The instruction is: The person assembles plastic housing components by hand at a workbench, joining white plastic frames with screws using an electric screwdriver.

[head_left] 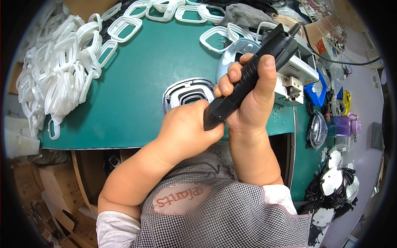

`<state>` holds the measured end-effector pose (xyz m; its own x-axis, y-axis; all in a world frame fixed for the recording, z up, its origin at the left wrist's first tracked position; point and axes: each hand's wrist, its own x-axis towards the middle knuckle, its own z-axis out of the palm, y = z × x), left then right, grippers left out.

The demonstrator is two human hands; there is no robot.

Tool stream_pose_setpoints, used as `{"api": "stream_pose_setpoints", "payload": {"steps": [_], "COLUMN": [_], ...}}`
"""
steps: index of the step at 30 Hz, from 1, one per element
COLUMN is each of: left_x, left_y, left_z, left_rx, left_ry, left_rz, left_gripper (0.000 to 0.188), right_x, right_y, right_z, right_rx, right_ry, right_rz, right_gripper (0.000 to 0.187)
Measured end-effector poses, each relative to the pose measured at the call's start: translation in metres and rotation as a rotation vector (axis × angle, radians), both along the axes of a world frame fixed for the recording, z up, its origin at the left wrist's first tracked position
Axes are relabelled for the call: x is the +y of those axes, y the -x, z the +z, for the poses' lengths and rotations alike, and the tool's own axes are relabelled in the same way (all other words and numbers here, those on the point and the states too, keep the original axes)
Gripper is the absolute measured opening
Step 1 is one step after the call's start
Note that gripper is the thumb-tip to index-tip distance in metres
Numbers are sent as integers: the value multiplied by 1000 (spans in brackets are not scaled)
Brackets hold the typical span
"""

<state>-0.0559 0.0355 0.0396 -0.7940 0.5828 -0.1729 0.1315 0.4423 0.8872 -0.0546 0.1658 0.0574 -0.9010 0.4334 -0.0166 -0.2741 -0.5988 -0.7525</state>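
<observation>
A black electric screwdriver slants across the front of me, its corded end up at the right. My right hand is wrapped round its grip, the thumb lying along the body. Closed about the tool's lower end is my left hand; its fingers hide the tip. Just beyond that hand, a rounded square part with a silver rim and nested white and black frames lies on the green work mat. My left hand covers its near side in this view.
White plastic frames are heaped at the left, with more along the far edge. Behind my right hand are a light blue plastic shell and a grey-white machine box. Loose screws, a blue bin and a purple jug stand right.
</observation>
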Motion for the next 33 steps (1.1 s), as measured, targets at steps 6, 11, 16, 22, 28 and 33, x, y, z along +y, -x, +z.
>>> {"api": "stream_pose_setpoints", "payload": {"steps": [6,11,16,22,28,33], "left_x": [1,1,1,4,13,-19], "left_y": [-2,0,-1,1,-2,10], "left_z": [-9,-20,-22,-25,-13,-15], "left_rx": [305,566,673,762,640,698], "left_ry": [125,158,131,130,114,-15], "left_rz": [101,149,164,165,42,-28], "left_gripper": [24,25,29,30,41,55], "right_x": [-4,-9,-6,-3,22,91], "right_y": [1,2,0,-2,-11,-38], "right_z": [-4,-4,-7,-9,-10,20], "right_rx": [-21,20,5,1,85,313], "right_ry": [-108,-51,-130,-110,-158,-124], "right_rz": [-35,-78,-72,-96,-60,-281], "right_gripper": [49,47,50,50,50,52]}}
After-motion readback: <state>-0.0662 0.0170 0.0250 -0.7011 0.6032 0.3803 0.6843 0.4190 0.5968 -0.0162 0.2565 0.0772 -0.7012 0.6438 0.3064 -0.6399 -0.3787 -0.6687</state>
